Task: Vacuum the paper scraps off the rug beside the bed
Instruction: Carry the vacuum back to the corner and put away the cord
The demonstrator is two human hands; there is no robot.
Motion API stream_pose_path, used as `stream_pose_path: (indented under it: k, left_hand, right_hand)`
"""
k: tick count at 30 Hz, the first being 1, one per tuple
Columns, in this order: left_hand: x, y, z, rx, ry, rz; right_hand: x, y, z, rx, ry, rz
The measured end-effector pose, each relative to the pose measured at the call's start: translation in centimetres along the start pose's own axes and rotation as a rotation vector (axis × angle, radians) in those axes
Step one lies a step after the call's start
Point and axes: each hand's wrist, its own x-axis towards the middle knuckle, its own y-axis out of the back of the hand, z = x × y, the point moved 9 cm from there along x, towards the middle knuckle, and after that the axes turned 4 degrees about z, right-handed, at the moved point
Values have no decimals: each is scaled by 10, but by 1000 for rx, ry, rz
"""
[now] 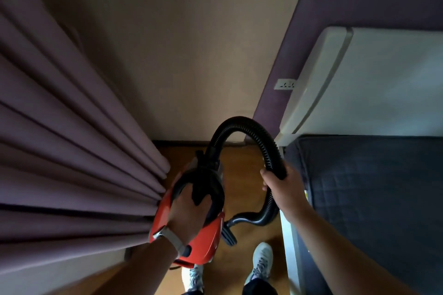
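- The left hand (pixel 189 211) is curled over the handle (pixel 199 195) of the vacuum (pixel 203 239), with the back of the hand facing up.
- A pale strap (pixel 167 238) circles the left wrist (its face is turned out of view).
- The right hand (pixel 282 187) is wrapped round the hose (pixel 239 122), knuckles to the left.
- The left forearm (pixel 143 263) and right forearm (pixel 335 239) are bare and reach forward and down, well apart.

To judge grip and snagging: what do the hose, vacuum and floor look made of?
The hose looks like flexible black plastic: ribbed, bent in a tight arch. The vacuum seems hard plastic: glossy red shell, black handle. The floor could be wood or laminate: smooth brown, grain too blurred to tell.
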Motion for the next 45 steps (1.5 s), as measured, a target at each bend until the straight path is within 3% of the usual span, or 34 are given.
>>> stream_pose_path:
  k: [8, 20, 30, 37, 45]
  left_hand:
    - [44, -66, -26, -22, 141, 122]
    - [136, -191, -111, -119, 141, 153]
    - [237, -319, -244, -137, 167, 166]
    - [306, -382, -309, -212, 84, 172]
    - [347, -412, -337, -243, 125, 156]
  right_hand:
    - [86, -15, 43, -16, -1, -153]
    - [178, -45, 145, -194, 180, -75]
    - [262, -101, 310, -330, 305, -167]
    - [337, -113, 420, -377, 365, -39]
    - [387, -119, 484, -412, 210, -38]
